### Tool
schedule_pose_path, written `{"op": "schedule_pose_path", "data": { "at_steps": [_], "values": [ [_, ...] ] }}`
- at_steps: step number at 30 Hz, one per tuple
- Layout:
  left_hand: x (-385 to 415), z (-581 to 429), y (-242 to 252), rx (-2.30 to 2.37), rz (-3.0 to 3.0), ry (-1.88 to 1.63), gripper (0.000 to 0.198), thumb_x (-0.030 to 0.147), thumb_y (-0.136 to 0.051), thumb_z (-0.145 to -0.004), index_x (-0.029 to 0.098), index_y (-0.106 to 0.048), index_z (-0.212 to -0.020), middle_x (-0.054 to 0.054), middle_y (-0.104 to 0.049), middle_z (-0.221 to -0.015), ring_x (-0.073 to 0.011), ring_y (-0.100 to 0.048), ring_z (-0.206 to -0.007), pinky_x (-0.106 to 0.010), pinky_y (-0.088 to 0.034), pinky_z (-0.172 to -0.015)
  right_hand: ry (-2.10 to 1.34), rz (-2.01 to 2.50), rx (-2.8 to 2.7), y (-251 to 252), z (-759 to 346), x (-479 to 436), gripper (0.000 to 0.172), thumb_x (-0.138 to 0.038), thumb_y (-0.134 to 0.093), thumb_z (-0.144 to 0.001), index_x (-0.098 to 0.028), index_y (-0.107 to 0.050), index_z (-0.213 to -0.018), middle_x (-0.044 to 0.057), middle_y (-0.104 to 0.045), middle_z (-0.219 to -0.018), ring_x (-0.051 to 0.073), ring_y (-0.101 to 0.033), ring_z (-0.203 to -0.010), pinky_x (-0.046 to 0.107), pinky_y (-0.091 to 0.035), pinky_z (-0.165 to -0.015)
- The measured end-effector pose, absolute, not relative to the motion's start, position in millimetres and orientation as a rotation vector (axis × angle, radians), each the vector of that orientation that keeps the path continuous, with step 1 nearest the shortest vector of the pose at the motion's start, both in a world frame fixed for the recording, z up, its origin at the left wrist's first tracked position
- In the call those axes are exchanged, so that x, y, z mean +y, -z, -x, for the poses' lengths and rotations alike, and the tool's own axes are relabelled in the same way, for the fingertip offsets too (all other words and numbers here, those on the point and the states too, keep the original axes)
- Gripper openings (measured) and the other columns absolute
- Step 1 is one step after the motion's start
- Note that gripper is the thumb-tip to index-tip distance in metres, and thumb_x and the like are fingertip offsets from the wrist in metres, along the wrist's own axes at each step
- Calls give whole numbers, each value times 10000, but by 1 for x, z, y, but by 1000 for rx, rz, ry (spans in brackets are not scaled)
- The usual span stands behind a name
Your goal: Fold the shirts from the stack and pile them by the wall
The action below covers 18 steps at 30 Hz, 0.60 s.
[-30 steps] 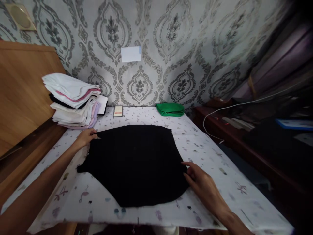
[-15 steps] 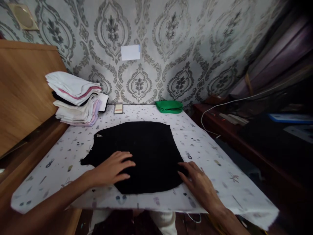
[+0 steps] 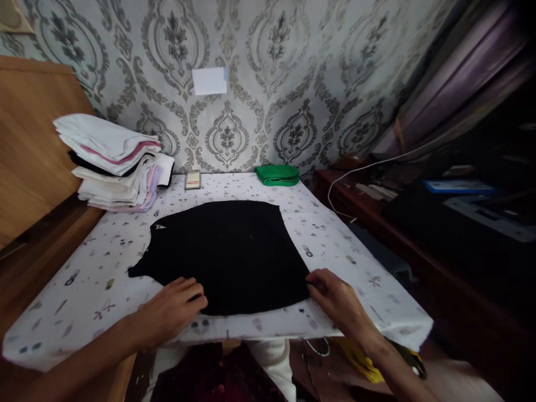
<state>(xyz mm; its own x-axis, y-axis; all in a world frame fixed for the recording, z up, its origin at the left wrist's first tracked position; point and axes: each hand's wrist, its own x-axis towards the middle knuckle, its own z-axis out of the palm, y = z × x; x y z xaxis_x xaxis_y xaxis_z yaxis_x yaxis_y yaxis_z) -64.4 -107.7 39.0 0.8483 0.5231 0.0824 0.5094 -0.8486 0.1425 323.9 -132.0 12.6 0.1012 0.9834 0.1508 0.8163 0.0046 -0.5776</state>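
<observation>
Head view, contents as follows. Black garment: one, laid flat, mid-table, spread over a white printed cloth; narrow tip pointing left, small pale gap near the far left corner. Left hand: at the near edge of the garment, toward its left part; fingers curled and narrow, touching the fabric; grip on the edge hidden, cannot tell. Right hand: at the near right corner of the garment; thumb and fingertips drawn close together, pinching the edge.

Folded clothes: one stack, far left of the table, mostly white and cream, with pink, black and lilac layers; just beside a wooden panel. Small framed card: at the far edge, right of the stack. Folded green cloth: one, far right, near the wall, well apart from both hands. White card: on the patterned wall. White cable: at right, beyond the table.
</observation>
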Motion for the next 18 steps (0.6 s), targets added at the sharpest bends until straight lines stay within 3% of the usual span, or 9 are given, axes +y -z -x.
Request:
{"op": "schedule_pose_path", "data": {
  "at_steps": [7, 12, 15, 18],
  "values": [
    [-101, 61, -60, 802, -2641, -114, 107, 188, -517, -936, 223, -616, -951, -25, -680, -926, -188, -630, -863, -311, -461, -790, -394, 1864, -1813, -8, -332, -130, 156, -301, -485, -718, -257, -627, -766, 10, -630, -688, 175, -571, -561, 313, -476, -588],
    [-70, 54, -70, 874, -2476, -152, 198, 287, -459, -976, 221, -646, -980, -32, -674, -929, -168, -636, -824, -278, -469, -739, -283, 1892, -1861, -14, -331, -120, 208, -389, -513, -854, -253, -657, -793, 38, -650, -793, 181, -609, -621, 316, -491, -605],
    [-23, 42, -55, 987, -2518, -315, 232, 313, -442, -982, 227, -639, -1070, -59, -677, -1053, -208, -632, -987, -340, -488, -896, -232, 1741, -1987, -25, -304, -91, 227, -358, -482, -919, -251, -679, -888, 65, -689, -957, 218, -671, -861, 349, -540, -794],
    [33, 21, -33, 1131, -2561, -464, 303, 292, -417, -985, 212, -606, -1208, -107, -652, -1231, -253, -591, -1166, -430, -454, -1039, -201, 1562, -2171, -28, -259, -39, 298, -296, -444, -958, -221, -692, -1103, 107, -660, -1262, 247, -614, -1189, 394, -481, -1033]
  ]
}}
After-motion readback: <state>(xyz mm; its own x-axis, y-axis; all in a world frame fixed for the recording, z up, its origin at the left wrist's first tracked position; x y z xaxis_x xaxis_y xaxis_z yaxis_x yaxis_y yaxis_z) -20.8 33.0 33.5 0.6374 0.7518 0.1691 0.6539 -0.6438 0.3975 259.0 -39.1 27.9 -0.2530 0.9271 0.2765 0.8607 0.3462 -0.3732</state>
